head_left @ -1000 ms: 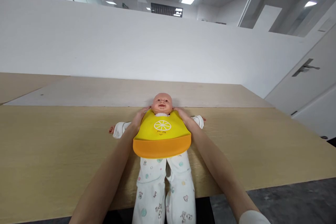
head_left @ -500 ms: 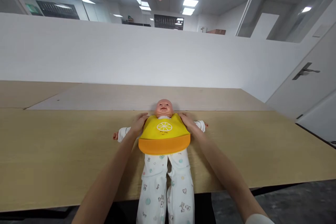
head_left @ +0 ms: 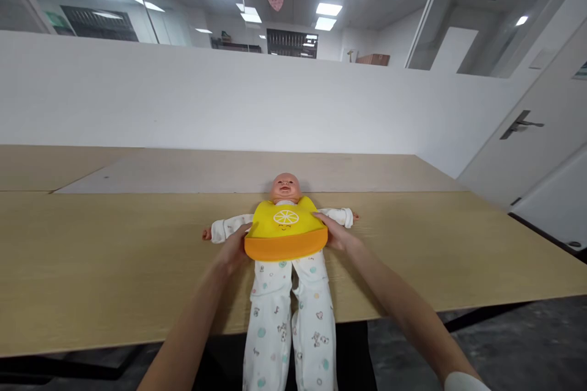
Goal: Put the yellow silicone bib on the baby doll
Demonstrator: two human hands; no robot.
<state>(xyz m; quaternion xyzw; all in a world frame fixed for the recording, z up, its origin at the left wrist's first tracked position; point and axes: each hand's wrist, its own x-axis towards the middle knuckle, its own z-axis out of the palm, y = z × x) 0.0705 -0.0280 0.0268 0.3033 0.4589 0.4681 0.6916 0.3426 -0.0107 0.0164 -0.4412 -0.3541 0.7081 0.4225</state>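
A baby doll [head_left: 285, 187] lies face up with its head toward the wall and its arms spread out. It wears white patterned clothes [head_left: 263, 317]. Over its chest lies a yellow bib [head_left: 266, 217] with a white citrus slice, a smiling face and an orange catch pocket [head_left: 287, 247] along the bottom. My left hand [head_left: 237, 249] is closed at the bib's left edge, beside the pocket, its fingertips partly hidden. At the right edge, my right hand [head_left: 334, 232] grips the bib's side just below the doll's sleeve [head_left: 338, 216].
The doll rests on a wooden table [head_left: 137, 269], its legs reaching over the near edge. A pale strip of board [head_left: 206, 171] runs along the back, against a white wall [head_left: 206, 104] with glass above. A door with a handle [head_left: 520, 124] stands at the right.
Both hands have slid down from the doll's shoulders to the bib's sides near the pocket. More of the doll's sleeves now shows. The camera view has shifted slightly.
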